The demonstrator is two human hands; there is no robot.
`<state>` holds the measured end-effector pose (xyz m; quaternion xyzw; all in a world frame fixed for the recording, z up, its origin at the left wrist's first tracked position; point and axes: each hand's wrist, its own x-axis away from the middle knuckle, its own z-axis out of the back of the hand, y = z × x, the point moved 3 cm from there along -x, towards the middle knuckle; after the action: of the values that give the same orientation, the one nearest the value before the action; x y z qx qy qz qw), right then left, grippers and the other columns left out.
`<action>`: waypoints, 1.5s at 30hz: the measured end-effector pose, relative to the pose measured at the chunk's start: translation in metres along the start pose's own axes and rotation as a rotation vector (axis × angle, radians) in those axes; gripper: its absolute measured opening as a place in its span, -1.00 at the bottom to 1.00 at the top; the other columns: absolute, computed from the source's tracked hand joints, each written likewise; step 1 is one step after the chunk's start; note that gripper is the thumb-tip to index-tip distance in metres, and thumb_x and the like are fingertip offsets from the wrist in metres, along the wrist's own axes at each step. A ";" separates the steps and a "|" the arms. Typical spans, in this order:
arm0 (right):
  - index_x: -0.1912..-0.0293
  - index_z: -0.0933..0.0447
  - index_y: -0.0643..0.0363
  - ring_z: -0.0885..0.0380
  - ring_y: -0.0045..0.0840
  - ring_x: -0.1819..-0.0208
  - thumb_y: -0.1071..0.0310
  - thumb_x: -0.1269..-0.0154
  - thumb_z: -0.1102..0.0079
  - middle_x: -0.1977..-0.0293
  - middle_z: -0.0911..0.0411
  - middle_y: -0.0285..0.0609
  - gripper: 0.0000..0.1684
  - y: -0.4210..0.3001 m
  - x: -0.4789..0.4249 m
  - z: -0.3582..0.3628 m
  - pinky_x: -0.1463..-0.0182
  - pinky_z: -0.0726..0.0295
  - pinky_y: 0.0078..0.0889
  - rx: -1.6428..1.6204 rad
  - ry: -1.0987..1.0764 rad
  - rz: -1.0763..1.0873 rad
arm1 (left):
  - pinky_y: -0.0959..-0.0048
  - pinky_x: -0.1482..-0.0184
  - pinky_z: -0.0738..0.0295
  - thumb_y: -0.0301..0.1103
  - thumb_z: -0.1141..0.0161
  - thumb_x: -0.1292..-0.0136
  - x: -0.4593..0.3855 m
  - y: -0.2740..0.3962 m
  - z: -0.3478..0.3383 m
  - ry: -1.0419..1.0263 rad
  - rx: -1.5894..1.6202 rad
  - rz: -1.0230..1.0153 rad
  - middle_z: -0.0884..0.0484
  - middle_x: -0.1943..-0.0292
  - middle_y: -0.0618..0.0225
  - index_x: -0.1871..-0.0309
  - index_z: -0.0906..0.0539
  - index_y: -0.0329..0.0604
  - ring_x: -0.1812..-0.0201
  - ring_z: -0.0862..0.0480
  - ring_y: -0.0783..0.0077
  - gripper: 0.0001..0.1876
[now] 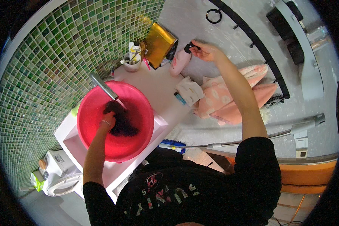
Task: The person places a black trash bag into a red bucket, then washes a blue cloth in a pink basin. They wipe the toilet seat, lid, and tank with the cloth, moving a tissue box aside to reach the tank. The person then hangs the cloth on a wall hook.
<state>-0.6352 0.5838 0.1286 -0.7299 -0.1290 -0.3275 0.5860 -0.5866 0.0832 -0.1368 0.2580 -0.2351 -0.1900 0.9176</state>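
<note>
A red plastic basin point(130, 149) rests on a white sink point(76, 152) under a running metal faucet point(103, 86). Inside it, my left hand point(109, 120) grips a dark, wet cloth point(124, 124) lying beneath the stream. What the cloth is cannot be told. To the right and farther off, my right hand point(204, 50) is raised with its fingers bent at the black cap point(188, 48) of a pink bottle point(180, 62), which stands tilted in view by the wall. A dark thing shows between those fingers; whether it is part of the cap is not clear.
Beyond the basin stand a cup of toiletries point(132, 66) and a gold box point(159, 43). A white cloth point(189, 90) lies at the counter's right edge. Pink towels point(223, 99) hang below a black hook rail point(251, 39). A mop pole point(228, 143) crosses the right side; a toilet point(62, 172) is lower left.
</note>
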 end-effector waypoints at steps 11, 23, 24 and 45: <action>0.30 -0.51 0.24 -0.56 -0.54 0.42 0.19 -0.10 -0.28 0.40 -0.57 -0.18 -0.69 0.009 0.000 0.004 0.40 -0.62 -0.57 -0.136 -0.026 0.018 | 0.20 -0.01 -0.45 -0.35 -0.03 -0.12 -0.002 -0.002 -0.009 0.005 -0.091 -0.044 -0.56 0.14 -0.07 -0.01 -0.50 -0.18 0.07 -0.54 -0.04 -0.65; 0.29 -0.48 0.25 -0.56 -0.43 0.38 0.22 -0.16 -0.21 0.40 -0.55 -0.12 -0.72 0.003 -0.001 -0.001 0.30 -0.64 -0.43 -0.149 -0.025 0.057 | 0.17 0.05 -0.45 -0.31 -0.05 -0.13 0.007 0.020 0.015 0.148 -0.070 -0.040 -0.58 0.20 -0.05 0.07 -0.50 -0.19 0.11 -0.56 -0.05 -0.70; 0.29 -0.47 0.24 -0.56 -0.42 0.38 0.21 -0.15 -0.22 0.41 -0.55 -0.12 -0.72 0.005 -0.001 0.002 0.30 -0.64 -0.42 -0.142 -0.020 0.055 | 0.16 0.05 -0.45 -0.30 -0.06 -0.13 0.010 0.017 0.012 0.156 -0.090 -0.059 -0.57 0.19 -0.05 0.07 -0.50 -0.18 0.12 -0.56 -0.06 -0.70; -0.10 -0.29 0.32 -0.41 -0.37 -0.05 -0.25 -0.27 0.22 -0.02 -0.42 -0.04 -0.21 0.201 0.096 -0.226 -0.19 -0.31 -0.27 0.265 -0.360 0.225 | 0.57 0.51 -0.27 -0.30 -0.01 -0.23 0.063 0.086 0.074 0.384 1.598 0.364 -0.41 0.56 0.50 0.39 -0.48 -0.06 0.57 -0.34 0.59 -0.88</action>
<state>-0.5216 0.2958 0.0566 -0.7031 -0.1911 -0.1052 0.6768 -0.5548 0.0931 -0.0112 0.8161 -0.1764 0.2318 0.4992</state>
